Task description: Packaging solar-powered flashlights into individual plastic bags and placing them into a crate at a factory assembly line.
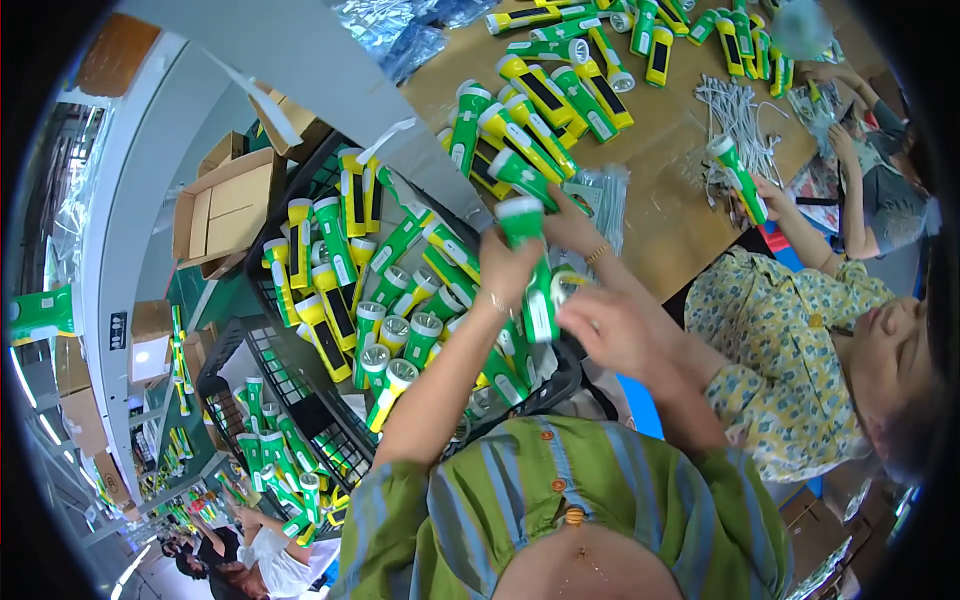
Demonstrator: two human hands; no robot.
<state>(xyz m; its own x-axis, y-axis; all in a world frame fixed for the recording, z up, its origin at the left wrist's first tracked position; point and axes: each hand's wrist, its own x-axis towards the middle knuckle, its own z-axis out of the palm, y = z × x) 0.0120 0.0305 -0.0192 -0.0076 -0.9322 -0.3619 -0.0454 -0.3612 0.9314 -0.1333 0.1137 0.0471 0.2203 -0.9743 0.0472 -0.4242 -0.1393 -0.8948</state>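
In my left hand (508,265) is a green flashlight (540,312) with a white rim and a white switch plate, held upright over the crate's right side. My fingers wrap round it below its head. My right hand (608,325) is beside the flashlight's lower end, smeared by motion, so its grip cannot be made out. A round flashlight lens (568,284) shows close to its fingertips. Under my left forearm, a black plastic crate (560,385) holds many green and yellow flashlights (395,330), some lens up.
To my right, a co-worker's hand (578,228) reaches in near a green flashlight (522,175); their other hand (775,200) holds another flashlight. Piled flashlights (530,110), white cables (740,120) and clear bags (605,205) lie on the table. A grey post (330,70) and open carton (230,205) stand left.
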